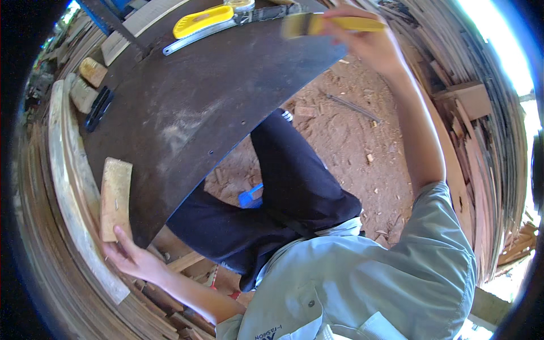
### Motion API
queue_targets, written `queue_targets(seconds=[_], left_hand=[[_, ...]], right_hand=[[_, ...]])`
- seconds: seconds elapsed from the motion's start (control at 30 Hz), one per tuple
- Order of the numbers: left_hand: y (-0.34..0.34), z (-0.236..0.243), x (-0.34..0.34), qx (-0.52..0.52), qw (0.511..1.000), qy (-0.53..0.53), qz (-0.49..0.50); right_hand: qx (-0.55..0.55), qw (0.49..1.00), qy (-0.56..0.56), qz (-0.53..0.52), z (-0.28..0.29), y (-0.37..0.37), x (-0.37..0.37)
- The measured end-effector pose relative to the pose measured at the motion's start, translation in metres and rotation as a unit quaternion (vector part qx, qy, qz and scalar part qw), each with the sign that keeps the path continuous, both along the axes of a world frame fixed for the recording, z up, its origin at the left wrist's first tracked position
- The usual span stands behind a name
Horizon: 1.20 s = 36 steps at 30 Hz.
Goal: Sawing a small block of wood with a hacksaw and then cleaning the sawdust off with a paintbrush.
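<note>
My right hand (362, 37) is raised over the far right edge of the dark tabletop (187, 90). Its fingers close round the handle of a yellow brush (362, 24), blurred by motion, with its bristle end to the left. At the table's near left corner my left hand (127, 255) grips the lower end of a pale wooden block (116, 192). The thumb lies on the block's face, while the other fingers are partly hidden at its side. The block reaches away from me along the table's left edge.
A yellow-handled tool (204, 21) lies beside a metal strip (198, 38) at the table's far side. Two wood blocks (92, 71) and a black object (99, 107) sit at the left. Stacked boards (479, 130) line the right; a metal rod (354, 107) lies on the sandy ground.
</note>
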<state>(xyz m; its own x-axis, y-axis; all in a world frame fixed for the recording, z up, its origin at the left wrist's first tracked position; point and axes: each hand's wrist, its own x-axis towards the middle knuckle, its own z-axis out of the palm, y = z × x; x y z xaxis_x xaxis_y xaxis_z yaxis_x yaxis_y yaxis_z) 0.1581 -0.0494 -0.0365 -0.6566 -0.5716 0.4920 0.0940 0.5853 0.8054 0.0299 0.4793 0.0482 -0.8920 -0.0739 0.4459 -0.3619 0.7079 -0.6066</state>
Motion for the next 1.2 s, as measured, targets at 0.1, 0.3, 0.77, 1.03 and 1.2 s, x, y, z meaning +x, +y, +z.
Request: queue_targets(seconds=[0.1,0.3,0.77,1.03,1.2], left_hand=[[-0.003,-0.006,-0.004,0.062,0.998,0.008,-0.027],[0.011,0.004,-0.008,0.111,0.993,-0.007,-0.046],[0.001,-0.001,-0.002,-0.051,0.999,-0.002,-0.012],[0.008,-0.004,-0.002,-0.035,0.999,0.026,-0.022],[-0.004,-0.005,0.002,-0.028,0.999,0.005,-0.032]], right_hand=[[-0.081,0.975,0.02,0.206,-0.01,-0.108,-0.024],[-0.035,0.941,-0.05,0.332,-0.015,-0.271,-0.073],[0.129,0.985,-0.1,0.047,-0.01,0.024,-0.034],[0.024,0.995,-0.064,-0.076,0.023,0.075,0.003],[0.037,0.911,0.209,0.353,0.0,-0.177,-0.074]])
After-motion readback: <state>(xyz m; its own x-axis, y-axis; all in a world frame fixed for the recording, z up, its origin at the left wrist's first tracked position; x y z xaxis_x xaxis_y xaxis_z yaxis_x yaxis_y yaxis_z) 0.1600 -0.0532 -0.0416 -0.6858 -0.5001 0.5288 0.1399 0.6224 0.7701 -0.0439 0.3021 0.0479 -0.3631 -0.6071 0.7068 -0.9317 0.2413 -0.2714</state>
